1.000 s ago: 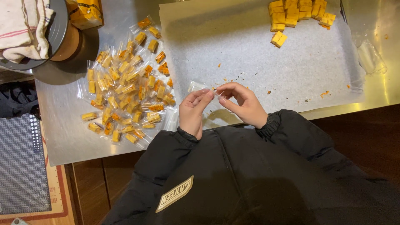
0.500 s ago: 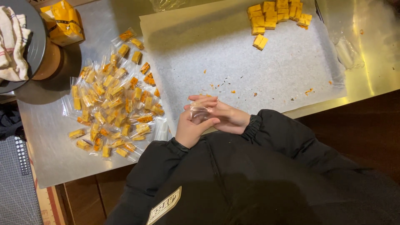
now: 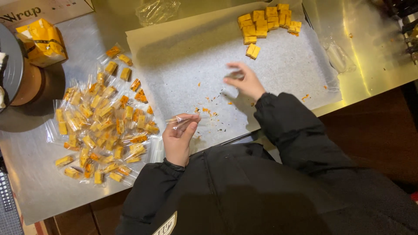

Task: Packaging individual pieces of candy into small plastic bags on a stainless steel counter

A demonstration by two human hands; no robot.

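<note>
Our left hand pinched an empty wrapper | right hand reached, spread empty, toward 1 o'clock cubes | wrapped pile at 9 o'clock; a dozen-odd cubes left.

The left hand pinches a small clear wrapper over the near edge of the white paper sheet. The right hand, blurred, is stretched toward 1 o'clock, near two loose yellow cubes. More unwrapped cubes lie at 12 o'clock. A pile of wrapped pieces lies at 9 o'clock on the metal table.
</note>
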